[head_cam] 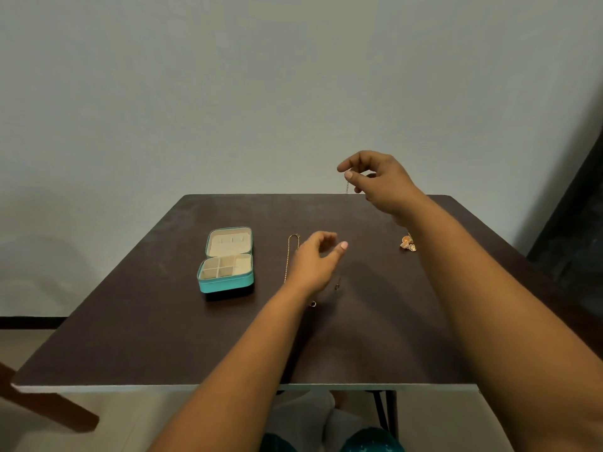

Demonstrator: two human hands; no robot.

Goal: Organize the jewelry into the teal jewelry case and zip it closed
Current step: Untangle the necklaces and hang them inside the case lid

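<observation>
Open teal jewelry case (225, 265), long axis front-to-back, lid away.

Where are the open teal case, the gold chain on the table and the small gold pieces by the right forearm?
teal case (225, 284), head view: its front teal wall.
gold chain (288, 252), head view: the straight run left of the left hand.
gold pieces (407, 243), head view: middle of the cluster.

A dark brown bench (146, 337) carries the things. On it lie an open teal jewelry case (225, 283), a gold chain (288, 256) — and small gold pieces (408, 243) at the right.
</observation>
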